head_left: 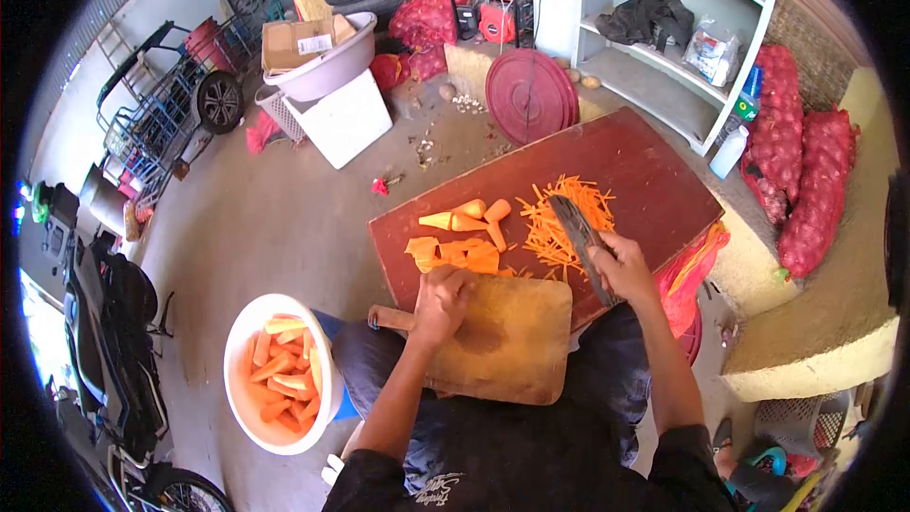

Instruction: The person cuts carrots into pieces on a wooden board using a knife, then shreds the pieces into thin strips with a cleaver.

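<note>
My right hand (621,268) is closed around a dark-bladed knife (573,230), whose blade lies over a heap of carrot strips (545,228) on the red board (645,166). My left hand (444,305) rests with curled fingers at the upper left edge of a wooden cutting board (512,341) across my lap; whether it grips the board is unclear. Just beyond it lie flat carrot slices (453,254). Behind the slices are peeled carrot pieces (468,218).
A white bucket (327,360) of carrot pieces stands at my left knee. Beyond the red board are a round red lid (531,95) and a shelf (654,100). Red net sacks (823,194) lean at right; a motorcycle (104,332) stands far left. A person's foot shows lower right.
</note>
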